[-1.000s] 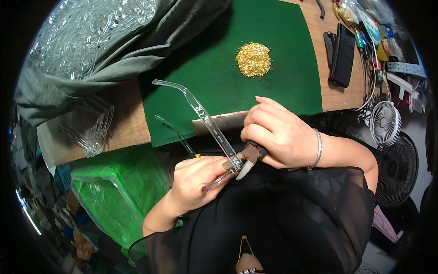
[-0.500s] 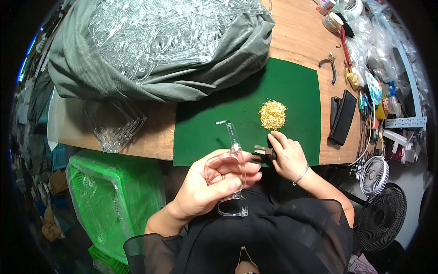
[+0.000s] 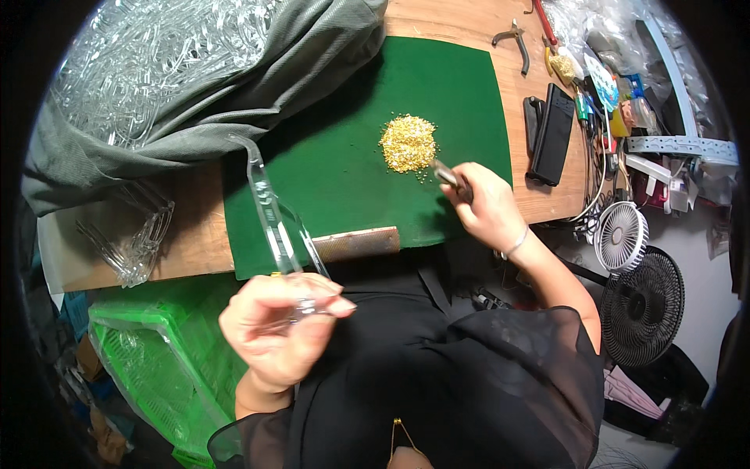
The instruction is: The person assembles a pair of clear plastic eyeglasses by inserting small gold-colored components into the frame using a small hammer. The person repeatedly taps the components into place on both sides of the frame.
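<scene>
My left hand [image 3: 281, 332] is closed on a clear plastic eyeglass frame [image 3: 275, 227], whose temple arms point away from me over the green mat [image 3: 344, 187]. Fingers and thumb cover the frame's front. Over the mat's right side, my right hand [image 3: 491, 207] is wrapped round a small metal-tipped hand tool [image 3: 447, 176]; its kind is mostly hidden by the fingers. The tool's tip is beside a pile of tiny gold-coloured pieces [image 3: 408, 143]. A few of these lie scattered around the pile.
A grey cloth sack [image 3: 258, 98] full of clear frames fills the far left. More clear frames [image 3: 141, 242] lie near the table's left edge. Pliers [image 3: 516, 47], a black phone-like device [image 3: 553, 133] and a white fan [image 3: 621, 237] are on the right. A green crate [image 3: 156, 375] stands below left.
The view has shifted. My left hand has moved left and turned the eyeglass frame, so its temple arms now point away. My right hand has brought the tool up to the gold pile.
</scene>
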The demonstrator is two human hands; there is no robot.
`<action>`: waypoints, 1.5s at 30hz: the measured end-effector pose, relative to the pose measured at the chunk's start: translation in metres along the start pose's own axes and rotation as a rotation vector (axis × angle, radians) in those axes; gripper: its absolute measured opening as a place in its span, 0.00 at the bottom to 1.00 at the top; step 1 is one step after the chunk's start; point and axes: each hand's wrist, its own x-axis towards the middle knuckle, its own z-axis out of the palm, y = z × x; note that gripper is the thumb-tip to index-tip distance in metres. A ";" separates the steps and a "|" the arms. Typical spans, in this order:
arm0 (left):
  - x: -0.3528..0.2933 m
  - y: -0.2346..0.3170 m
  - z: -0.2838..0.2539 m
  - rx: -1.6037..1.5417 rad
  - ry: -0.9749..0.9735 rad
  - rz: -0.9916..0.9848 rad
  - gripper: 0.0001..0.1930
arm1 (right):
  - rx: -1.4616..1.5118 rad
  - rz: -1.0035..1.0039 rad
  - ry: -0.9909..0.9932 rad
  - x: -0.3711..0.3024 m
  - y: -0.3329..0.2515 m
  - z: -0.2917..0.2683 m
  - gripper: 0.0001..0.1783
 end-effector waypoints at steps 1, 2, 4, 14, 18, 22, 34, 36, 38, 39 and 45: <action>0.000 -0.003 0.002 0.049 -0.018 0.015 0.10 | 0.048 0.093 -0.015 0.008 -0.001 0.003 0.09; 0.000 -0.006 0.005 0.066 -0.046 0.041 0.10 | 0.101 0.070 0.023 0.012 0.011 0.017 0.09; -0.001 -0.009 0.004 0.110 -0.066 0.088 0.11 | -0.023 -0.046 0.061 0.015 0.015 0.029 0.08; 0.002 -0.022 0.007 0.190 -0.107 -0.094 0.36 | -0.024 -0.048 0.043 0.017 0.018 0.038 0.11; 0.006 -0.029 0.015 0.167 -0.098 -0.110 0.32 | -0.024 -0.005 0.034 0.020 0.014 0.036 0.13; 0.008 -0.021 0.010 0.345 -0.169 -0.036 0.26 | 0.329 0.071 -0.016 0.014 -0.006 0.017 0.06; 0.002 -0.011 0.018 0.445 -0.188 0.075 0.25 | 0.666 -0.737 0.104 0.009 -0.084 -0.021 0.08; 0.003 -0.013 0.017 0.447 -0.187 0.105 0.25 | 0.710 -0.740 0.097 0.009 -0.082 -0.019 0.09; 0.002 -0.013 0.016 0.433 -0.198 0.103 0.26 | 0.730 -0.733 0.057 0.010 -0.082 -0.020 0.09; 0.002 -0.013 0.016 0.426 -0.203 0.103 0.26 | 0.737 -0.725 0.040 0.009 -0.083 -0.021 0.09; 0.002 -0.011 0.014 0.392 -0.230 0.093 0.25 | 0.849 -0.685 -0.050 0.010 -0.082 -0.021 0.08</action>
